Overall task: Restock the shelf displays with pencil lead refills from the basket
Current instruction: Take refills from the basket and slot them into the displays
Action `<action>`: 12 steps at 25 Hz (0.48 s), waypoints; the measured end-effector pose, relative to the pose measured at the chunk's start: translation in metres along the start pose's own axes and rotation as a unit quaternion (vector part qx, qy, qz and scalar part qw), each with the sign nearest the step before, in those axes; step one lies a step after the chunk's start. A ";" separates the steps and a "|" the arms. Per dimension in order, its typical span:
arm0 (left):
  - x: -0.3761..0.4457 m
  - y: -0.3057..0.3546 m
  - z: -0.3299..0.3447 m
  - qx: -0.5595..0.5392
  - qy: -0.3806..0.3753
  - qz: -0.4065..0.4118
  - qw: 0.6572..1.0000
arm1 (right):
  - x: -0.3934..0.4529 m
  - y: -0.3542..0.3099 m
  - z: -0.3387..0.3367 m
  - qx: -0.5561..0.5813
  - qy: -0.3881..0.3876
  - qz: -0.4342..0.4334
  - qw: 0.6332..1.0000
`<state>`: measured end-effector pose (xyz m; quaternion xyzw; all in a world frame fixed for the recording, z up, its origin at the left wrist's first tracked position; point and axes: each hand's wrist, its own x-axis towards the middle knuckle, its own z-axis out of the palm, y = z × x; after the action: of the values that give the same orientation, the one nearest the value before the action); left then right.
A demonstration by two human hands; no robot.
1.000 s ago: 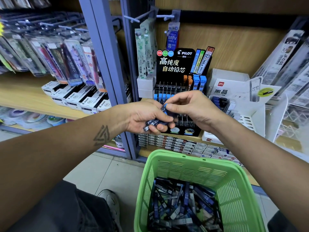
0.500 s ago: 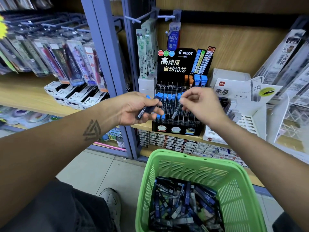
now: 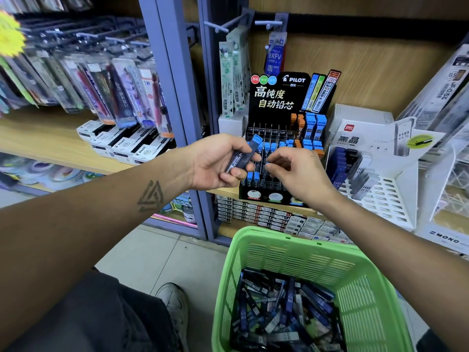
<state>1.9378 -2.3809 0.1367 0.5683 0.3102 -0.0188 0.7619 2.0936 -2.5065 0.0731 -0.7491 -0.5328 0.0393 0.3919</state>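
My left hand (image 3: 218,161) grips a small bundle of dark lead refill tubes (image 3: 242,156) with blue caps, held in front of the black Pilot display rack (image 3: 276,102). My right hand (image 3: 295,171) pinches the blue cap of one refill tube (image 3: 267,164) standing in a slot of the rack's middle rows. Several slots hold blue and orange capped tubes. The green plastic basket (image 3: 360,288) stands low in front of me, with many loose refill tubes (image 3: 284,316) in its bottom.
A white Deli lead display (image 3: 375,174) stands right of the rack. Pen packs hang on pegs at left above white Pilot boxes (image 3: 121,143). Flat boxes line the shelf (image 3: 269,217) below the rack. My shoe (image 3: 175,301) rests on the tiled floor.
My right hand took one tube from the left hand's bundle and carried it down into a rack slot. The left hand rose slightly with the rest of the bundle.
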 end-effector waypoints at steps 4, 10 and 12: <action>0.000 -0.001 -0.001 -0.022 -0.001 -0.001 1.000 | 0.000 -0.001 -0.002 -0.002 -0.002 -0.003 1.000; -0.002 -0.004 0.002 -0.012 0.022 0.032 0.999 | 0.000 0.001 -0.001 -0.016 -0.001 0.005 1.000; -0.002 -0.004 0.000 -0.008 0.035 0.035 0.999 | -0.003 0.003 0.004 -0.022 -0.027 0.011 0.999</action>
<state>1.9348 -2.3826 0.1346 0.5734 0.3167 0.0303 0.7549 2.0925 -2.5076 0.0674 -0.7621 -0.5356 0.0520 0.3599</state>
